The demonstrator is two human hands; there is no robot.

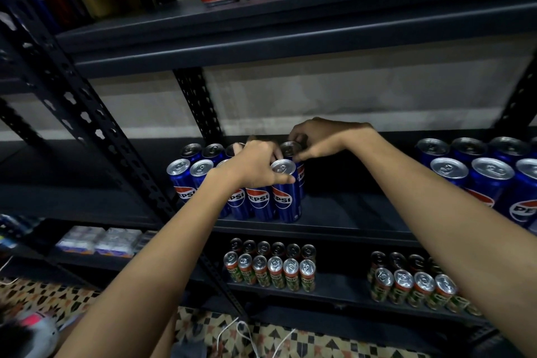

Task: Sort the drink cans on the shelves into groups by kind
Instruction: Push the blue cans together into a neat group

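Two hands on upright blue cans.
Left hand [258, 164] curls over the front can [286, 192]; right hand [322, 136] pinches the back can's [290, 148] rim.

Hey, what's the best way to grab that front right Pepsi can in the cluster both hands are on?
Grip the front right Pepsi can around its upper wall, coming from the right. It stands upright, its right side faces bare shelf, while neighbouring cans crowd its left and back.

The left hand [255, 164] hides several blue cans' [261, 200] tops.
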